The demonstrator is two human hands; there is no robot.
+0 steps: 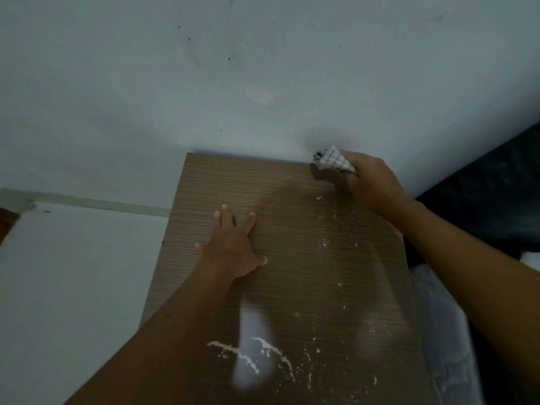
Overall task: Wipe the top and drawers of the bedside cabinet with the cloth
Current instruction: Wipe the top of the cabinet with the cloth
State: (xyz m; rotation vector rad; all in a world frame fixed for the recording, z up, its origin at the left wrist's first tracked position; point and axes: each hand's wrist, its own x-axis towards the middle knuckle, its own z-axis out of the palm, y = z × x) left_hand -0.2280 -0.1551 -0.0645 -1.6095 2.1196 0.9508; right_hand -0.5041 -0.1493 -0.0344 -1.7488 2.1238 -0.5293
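The bedside cabinet's brown wood-grain top (292, 258) fills the middle of the view, seen from above. White dust and crumbs lie along its right side and near edge. My right hand (371, 182) grips a white checked cloth (333, 160) and presses it on the top's far right corner, against the wall. My left hand (233, 247) lies flat on the top's left half, fingers spread, holding nothing. The drawers are out of sight below the top.
A pale wall (263, 68) rises directly behind the cabinet. To the left, light floor (73, 273) with a skirting strip. On the right, a dark bed surface (491, 194) and white bedding (444, 331) lie close against the cabinet's side.
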